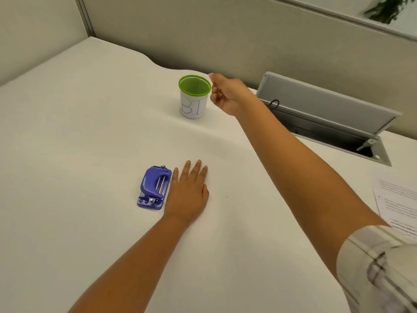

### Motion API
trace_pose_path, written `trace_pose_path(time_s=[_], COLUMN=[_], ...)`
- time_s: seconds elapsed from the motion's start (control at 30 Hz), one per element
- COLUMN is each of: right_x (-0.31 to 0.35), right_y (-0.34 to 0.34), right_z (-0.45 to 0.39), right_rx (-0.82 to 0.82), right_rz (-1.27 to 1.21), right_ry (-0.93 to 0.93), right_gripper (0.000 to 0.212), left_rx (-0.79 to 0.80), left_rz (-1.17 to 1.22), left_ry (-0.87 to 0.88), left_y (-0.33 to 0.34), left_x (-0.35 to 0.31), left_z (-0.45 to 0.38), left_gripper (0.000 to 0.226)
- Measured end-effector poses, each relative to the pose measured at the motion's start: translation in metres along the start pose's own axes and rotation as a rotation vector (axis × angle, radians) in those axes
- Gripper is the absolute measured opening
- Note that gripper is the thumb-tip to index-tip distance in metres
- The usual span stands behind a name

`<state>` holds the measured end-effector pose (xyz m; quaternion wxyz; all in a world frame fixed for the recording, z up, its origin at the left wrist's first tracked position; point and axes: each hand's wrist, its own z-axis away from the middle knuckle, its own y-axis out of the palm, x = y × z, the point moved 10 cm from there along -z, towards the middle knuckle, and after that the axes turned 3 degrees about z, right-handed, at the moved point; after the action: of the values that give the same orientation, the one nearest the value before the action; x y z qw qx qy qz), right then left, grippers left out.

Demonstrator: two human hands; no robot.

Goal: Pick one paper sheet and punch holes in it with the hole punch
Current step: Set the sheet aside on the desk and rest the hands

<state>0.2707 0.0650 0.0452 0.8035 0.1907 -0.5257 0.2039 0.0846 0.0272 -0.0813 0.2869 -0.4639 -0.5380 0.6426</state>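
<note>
A purple hole punch point(153, 189) sits on the white desk point(79, 132). My left hand point(188, 192) lies flat on the desk just to its right, fingers straight, its side next to the punch. My right hand point(225, 93) is stretched far forward, hovering beside the rim of a green mesh cup point(194, 96), fingers loosely curled and holding nothing I can see. Printed paper sheets point(399, 204) lie at the right edge of the desk, partly cut off by the frame.
The green cup has a white label with blue letters. An open grey cable hatch point(327, 118) is set into the desk at the back right. Beige partition walls point(225, 37) close off the back and left.
</note>
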Motion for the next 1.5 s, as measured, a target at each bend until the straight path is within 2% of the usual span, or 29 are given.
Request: trace_pose_path(time_s=[0.07, 0.17, 0.47, 0.6, 0.67, 0.73, 0.83, 1.03, 1.17, 1.3, 1.5], right_x=[0.012, 0.019, 0.021, 0.016, 0.006, -0.011, -0.038, -0.117, -0.148, -0.156, -0.153], right_y=[0.006, 0.011, 0.008, 0.008, 0.004, -0.005, -0.030, -0.107, -0.145, -0.137, -0.095], right_z=[-0.016, -0.035, -0.050, -0.025, -0.002, 0.024, 0.064, 0.113, 0.126, 0.134, 0.140], right_rx=[-0.072, -0.138, -0.165, -0.076, 0.007, 0.078, 0.119, 0.018, -0.078, -0.040, 0.036], right_rz=[0.216, 0.372, 0.478, 0.566, 0.565, 0.529, 0.537, 0.654, 0.740, 0.807, 1.028], right_ry=[-0.057, -0.103, -0.103, -0.165, -0.161, -0.112, -0.095, -0.012, 0.018, -0.068, -0.244], right_gripper=[0.024, 0.032, 0.033, 0.024, 0.015, 0.016, 0.009, 0.018, 0.013, 0.009, 0.013], left_rx=[-0.004, -0.005, -0.004, -0.004, -0.004, -0.003, 0.006, -0.016, -0.015, -0.012, -0.004], left_rz=[-0.003, 0.013, 0.008, -0.002, 0.001, -0.002, -0.011, -0.029, -0.035, -0.038, -0.042], left_ry=[-0.002, -0.009, -0.013, -0.010, -0.006, -0.003, -0.003, -0.003, 0.001, 0.002, -0.001], left_y=[0.000, 0.001, 0.002, 0.001, -0.001, -0.003, -0.003, -0.004, -0.003, -0.003, -0.004], left_x=[0.000, 0.001, 0.003, 0.003, 0.002, 0.001, 0.001, 0.002, 0.001, -0.001, -0.001], left_z=[-0.001, -0.001, -0.002, -0.003, -0.003, -0.004, -0.004, -0.002, -0.002, -0.002, -0.002], left_gripper=[0.054, 0.054, 0.053, 0.053, 0.053, 0.052, 0.052, 0.052, 0.052, 0.051, 0.052])
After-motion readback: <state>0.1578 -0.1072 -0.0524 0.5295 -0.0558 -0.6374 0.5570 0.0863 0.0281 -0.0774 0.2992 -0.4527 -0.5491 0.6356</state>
